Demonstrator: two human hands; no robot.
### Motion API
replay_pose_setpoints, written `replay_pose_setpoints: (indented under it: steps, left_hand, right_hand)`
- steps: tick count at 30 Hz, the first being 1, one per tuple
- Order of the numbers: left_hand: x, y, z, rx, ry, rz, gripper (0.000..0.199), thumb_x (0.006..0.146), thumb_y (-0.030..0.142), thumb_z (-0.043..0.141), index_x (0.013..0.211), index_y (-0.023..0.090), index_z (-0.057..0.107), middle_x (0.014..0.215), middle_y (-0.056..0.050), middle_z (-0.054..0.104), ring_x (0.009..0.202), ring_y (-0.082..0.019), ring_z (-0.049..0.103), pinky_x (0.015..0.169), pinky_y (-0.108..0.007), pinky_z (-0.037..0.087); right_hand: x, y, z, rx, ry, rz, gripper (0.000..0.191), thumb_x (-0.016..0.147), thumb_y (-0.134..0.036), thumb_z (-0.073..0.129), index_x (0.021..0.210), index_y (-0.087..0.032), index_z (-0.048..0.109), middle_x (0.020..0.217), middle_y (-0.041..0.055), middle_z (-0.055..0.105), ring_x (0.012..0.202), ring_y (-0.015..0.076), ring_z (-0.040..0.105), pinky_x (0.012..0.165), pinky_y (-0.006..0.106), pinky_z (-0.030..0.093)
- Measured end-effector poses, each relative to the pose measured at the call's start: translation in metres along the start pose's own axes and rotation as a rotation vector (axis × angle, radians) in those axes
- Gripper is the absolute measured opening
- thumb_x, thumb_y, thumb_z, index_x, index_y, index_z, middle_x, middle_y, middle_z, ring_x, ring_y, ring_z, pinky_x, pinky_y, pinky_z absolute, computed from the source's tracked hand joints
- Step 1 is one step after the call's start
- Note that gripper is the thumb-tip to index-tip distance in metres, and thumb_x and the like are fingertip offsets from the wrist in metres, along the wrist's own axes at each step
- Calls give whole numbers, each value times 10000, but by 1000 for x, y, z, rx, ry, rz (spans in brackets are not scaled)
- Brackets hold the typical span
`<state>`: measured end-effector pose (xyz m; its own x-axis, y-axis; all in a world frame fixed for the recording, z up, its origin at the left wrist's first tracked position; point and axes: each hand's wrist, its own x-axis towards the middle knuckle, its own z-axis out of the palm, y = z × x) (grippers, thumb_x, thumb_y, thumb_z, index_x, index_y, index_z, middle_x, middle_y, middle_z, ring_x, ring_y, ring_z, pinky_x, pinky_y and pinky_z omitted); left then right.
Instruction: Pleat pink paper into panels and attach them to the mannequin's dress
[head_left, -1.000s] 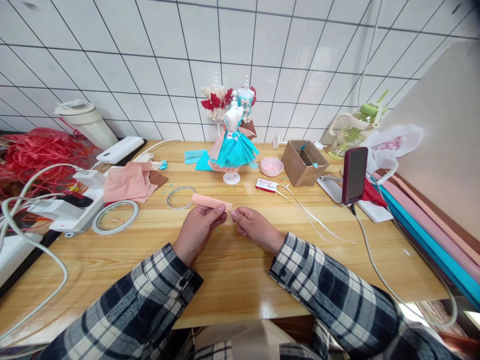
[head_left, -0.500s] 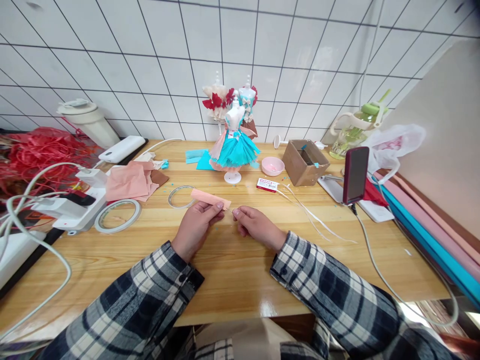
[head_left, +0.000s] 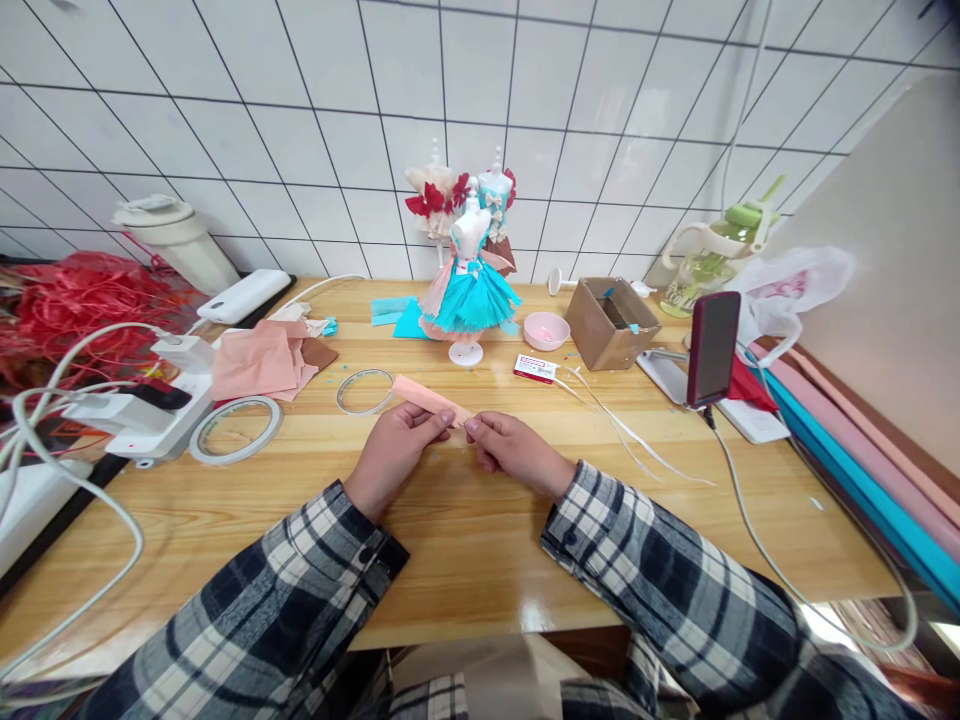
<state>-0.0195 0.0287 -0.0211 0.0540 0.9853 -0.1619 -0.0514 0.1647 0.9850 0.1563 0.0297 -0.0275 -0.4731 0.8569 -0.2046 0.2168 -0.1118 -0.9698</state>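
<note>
A strip of pink crepe paper [head_left: 421, 393] slants between my hands above the table. My left hand [head_left: 397, 447] is closed on it, thumb on top, and its long end sticks out to the upper left. At the strip's right end, my right hand [head_left: 517, 450] pinches with thumb and forefinger; any small thing under those fingertips is hidden. Just beyond my left hand lies a thin roll of clear tape [head_left: 365, 373]. Straight ahead, a small white dress form wears a blue and pink paper skirt [head_left: 472, 300].
To the left are folded pink paper [head_left: 255, 362], a wider tape roll [head_left: 196, 440] and a power strip [head_left: 169, 415] with cables. Rightward stand a pink bowl [head_left: 546, 331], a cardboard box [head_left: 604, 335] and a phone [head_left: 712, 350]. A red-and-white packet [head_left: 535, 368] trails white strips.
The pink strip has shifted slightly right, so its end now meets my right fingertips, where a small gap showed before. Both arms have stayed nearly in place.
</note>
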Motion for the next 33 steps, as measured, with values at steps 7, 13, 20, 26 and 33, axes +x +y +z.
replay_pose_setpoints:
  steps: [7,13,20,26,33]
  left_hand:
    - [1,-2,-1,-8,-7,-7,311,645,425,780,798,165,704,818,-54,709,749,-181,604,701,-270,474]
    - [0,0,0,-14,-1,-1,325,638,430,782,801,159,709,817,-61,714,750,-185,610,704,-277,475]
    - [0,1,0,-27,-2,-8,321,633,418,789,792,152,705,804,-56,715,735,-168,608,715,-276,467]
    - [1,-1,-2,-29,-21,-9,339,634,433,785,811,154,707,823,-60,715,749,-178,617,714,-281,465]
    - [2,-2,-3,-67,4,3,298,637,397,791,798,161,708,801,-40,708,723,-157,602,706,-269,458]
  right_hand:
    - [0,-1,-1,34,-24,7,369,882,-547,453,777,-194,482,469,-80,455,422,75,358,458,219,257]
    - [-1,-2,-1,42,-20,15,380,867,-556,468,754,-194,482,466,-80,446,420,74,359,458,222,257]
    - [-1,-2,-2,47,-24,17,378,867,-555,467,759,-194,481,469,-82,442,421,72,348,456,223,243]
    - [-2,-4,-1,70,-20,18,376,853,-547,499,729,-195,460,476,-86,418,430,71,339,455,223,233]
    - [-3,-4,-1,97,-32,31,393,845,-553,511,685,-202,432,459,-87,414,418,68,333,449,223,228]
